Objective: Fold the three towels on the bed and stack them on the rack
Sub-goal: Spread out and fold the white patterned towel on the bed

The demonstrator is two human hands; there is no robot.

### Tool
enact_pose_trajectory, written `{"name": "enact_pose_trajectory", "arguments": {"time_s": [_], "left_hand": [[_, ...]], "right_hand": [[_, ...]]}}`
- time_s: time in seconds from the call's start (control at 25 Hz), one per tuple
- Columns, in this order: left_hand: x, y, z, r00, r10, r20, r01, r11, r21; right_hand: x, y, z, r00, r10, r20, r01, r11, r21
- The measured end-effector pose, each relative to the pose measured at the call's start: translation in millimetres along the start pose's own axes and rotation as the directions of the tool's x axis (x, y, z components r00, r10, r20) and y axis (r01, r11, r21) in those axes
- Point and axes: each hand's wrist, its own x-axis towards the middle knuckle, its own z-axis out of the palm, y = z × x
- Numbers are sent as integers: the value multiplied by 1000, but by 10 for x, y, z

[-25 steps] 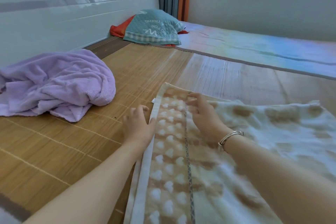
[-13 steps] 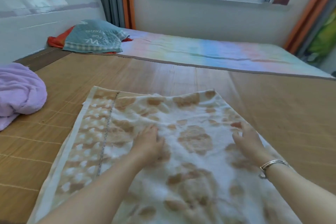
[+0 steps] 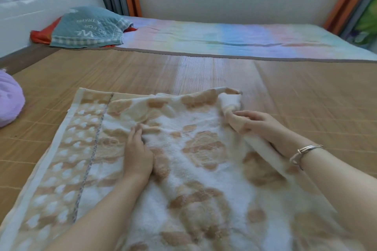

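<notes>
A white towel with tan blotches (image 3: 195, 149) lies spread on the bamboo bed mat (image 3: 142, 71), its patterned border strip along the left side. My left hand (image 3: 137, 153) presses flat on the towel's middle-left. My right hand (image 3: 259, 126), with a silver bracelet at the wrist, grips the towel's right edge and lifts it off the mat, curling the far right corner inward. A crumpled lilac towel (image 3: 9, 102) shows partly at the left edge of the view. No rack is in view.
A teal quilted pillow (image 3: 87, 26) lies on a red cloth at the far left by the headboard. A pastel striped sheet (image 3: 234, 38) covers the far half of the bed. Wall, window sill and curtains stand behind.
My right hand went from lying flat on the towel's right side to gripping and raising that edge. My left hand stayed pressed on the towel. The view dipped downward.
</notes>
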Motion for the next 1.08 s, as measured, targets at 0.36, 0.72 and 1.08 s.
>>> {"name": "enact_pose_trajectory", "arguments": {"time_s": [0.36,0.72,1.08], "left_hand": [[99,-265,-167,996,20,90,-50,940,337],[106,-218,-69,981,-84,177,-26,841,541],[105,-238,-31,979,-98,179,-23,822,570]], "right_hand": [[-690,-341,878,842,-176,509,218,976,-24],[-192,218,1143,908,-420,8,219,457,-862],[552,230,-106,743,-151,-653,-267,827,-495]]}}
